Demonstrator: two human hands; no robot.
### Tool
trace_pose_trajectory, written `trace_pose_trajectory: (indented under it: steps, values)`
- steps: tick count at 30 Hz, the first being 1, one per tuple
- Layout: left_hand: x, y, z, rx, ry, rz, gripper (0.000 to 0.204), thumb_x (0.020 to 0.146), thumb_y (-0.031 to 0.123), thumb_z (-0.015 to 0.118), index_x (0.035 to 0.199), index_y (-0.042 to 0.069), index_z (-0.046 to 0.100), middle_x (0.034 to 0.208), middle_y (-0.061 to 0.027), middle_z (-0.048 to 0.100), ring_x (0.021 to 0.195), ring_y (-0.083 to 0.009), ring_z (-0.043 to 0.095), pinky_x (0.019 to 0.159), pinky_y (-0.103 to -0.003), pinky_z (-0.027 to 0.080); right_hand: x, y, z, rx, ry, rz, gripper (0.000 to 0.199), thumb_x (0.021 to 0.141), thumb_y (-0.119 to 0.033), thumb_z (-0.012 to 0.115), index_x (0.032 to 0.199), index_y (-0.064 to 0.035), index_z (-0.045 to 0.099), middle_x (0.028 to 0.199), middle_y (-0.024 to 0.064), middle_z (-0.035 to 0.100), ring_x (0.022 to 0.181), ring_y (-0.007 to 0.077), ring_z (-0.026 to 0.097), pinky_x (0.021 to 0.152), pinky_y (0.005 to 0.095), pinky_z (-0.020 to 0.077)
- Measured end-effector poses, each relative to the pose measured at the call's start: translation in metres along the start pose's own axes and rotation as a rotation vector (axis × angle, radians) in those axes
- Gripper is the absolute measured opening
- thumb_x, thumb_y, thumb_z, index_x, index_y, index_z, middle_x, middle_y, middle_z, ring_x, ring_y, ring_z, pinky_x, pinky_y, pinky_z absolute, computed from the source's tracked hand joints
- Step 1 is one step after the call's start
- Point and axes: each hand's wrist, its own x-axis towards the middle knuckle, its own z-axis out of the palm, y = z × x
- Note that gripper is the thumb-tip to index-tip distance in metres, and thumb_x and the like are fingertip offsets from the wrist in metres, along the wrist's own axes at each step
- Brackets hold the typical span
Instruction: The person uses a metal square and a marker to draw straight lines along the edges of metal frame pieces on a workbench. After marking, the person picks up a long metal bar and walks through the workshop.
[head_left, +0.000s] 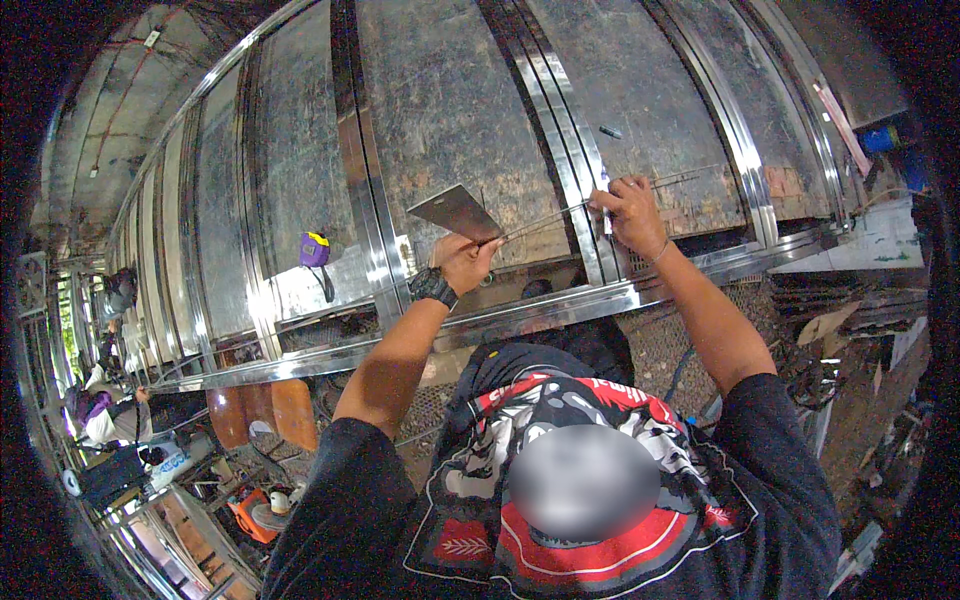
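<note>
My left hand [468, 262], with a dark watch on the wrist, is closed on the corner of a flat, thin metal plate [455, 211] and on one end of a thin metal rod [545, 218]. The rod slants up to the right across a pair of shiny metal tubes [571, 160]. Farther along it, my right hand [632, 214] pinches the rod above those tubes. A small whitish piece shows below its fingertips, too small to name. Both hands are over the near edge of a large polished metal frame [470, 325].
A purple and yellow tape measure [314, 249] lies left of my left hand. A small dark cylinder [610, 132] rests on the worn board [440, 90] beyond. Another person [115, 415] is at the far left, near an orange power tool [252, 515]. A blue spool [880, 139] stands far right.
</note>
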Motion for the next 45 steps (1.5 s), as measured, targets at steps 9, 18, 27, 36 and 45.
trace_pose_trajectory:
  steps: [9, 18, 27, 36, 45]
  values:
    - [0.001, 0.011, -0.006, -0.064, 0.093, 0.049, 0.045, 0.093, 0.043, 0.07, 0.063, 0.009, 0.067, 0.056, -0.011, 0.061, 0.051, -0.0333, 0.059, 0.052, -0.044, 0.043, 0.0, -0.002, -0.003, 0.02, 0.012, -0.003, 0.033, 0.075, -0.002, 0.068, 0.103, -0.0197, 0.067, 0.085, 0.005, 0.06, 0.089, 0.0279, 0.062, 0.09, 0.0462, 0.0435]
    - [0.001, 0.008, -0.002, -0.029, 0.118, 0.043, 0.048, 0.093, 0.044, 0.071, 0.061, 0.008, 0.065, 0.053, -0.0104, 0.058, 0.046, -0.031, 0.055, 0.048, -0.041, 0.038, 0.0, 0.002, -0.001, 0.045, -0.036, 0.022, 0.031, 0.078, -0.004, 0.069, 0.105, -0.0189, 0.069, 0.088, 0.0071, 0.062, 0.092, 0.0302, 0.062, 0.091, 0.047, 0.0427]
    - [-0.011, -0.032, 0.04, -0.164, -0.056, -0.103, 0.032, 0.094, 0.039, 0.064, 0.078, 0.013, 0.075, 0.071, -0.013, 0.069, 0.066, -0.0374, 0.067, 0.06, -0.045, 0.051, 0.034, -0.023, -0.036, 0.29, 0.092, 0.203, 0.038, 0.095, -0.021, 0.07, 0.132, -0.0122, 0.066, 0.098, 0.0126, 0.069, 0.092, 0.0287, 0.063, 0.091, 0.0416, 0.0446]
    - [-0.017, -0.048, 0.059, -0.257, -0.042, -0.107, 0.028, 0.097, 0.04, 0.059, 0.099, 0.019, 0.077, 0.075, -0.0121, 0.071, 0.066, -0.0377, 0.067, 0.061, -0.047, 0.053, 0.108, -0.074, 0.019, 1.09, -0.425, 0.697, 0.037, 0.097, -0.04, 0.072, 0.09, -0.004, 0.07, 0.074, 0.002, 0.065, 0.065, 0.0091, 0.059, 0.059, 0.028, 0.0466]
    - [-0.008, -0.018, 0.027, -0.239, -0.011, -0.021, 0.02, 0.097, 0.022, 0.067, 0.101, 0.005, 0.078, 0.087, -0.0131, 0.077, 0.075, -0.026, 0.072, 0.068, -0.039, 0.055, 0.111, -0.084, 0.051, 0.965, -0.538, 0.605, 0.042, 0.096, -0.041, 0.073, 0.086, -0.0008, 0.07, 0.068, 0.003, 0.064, 0.058, 0.0117, 0.059, 0.053, 0.0302, 0.0456]
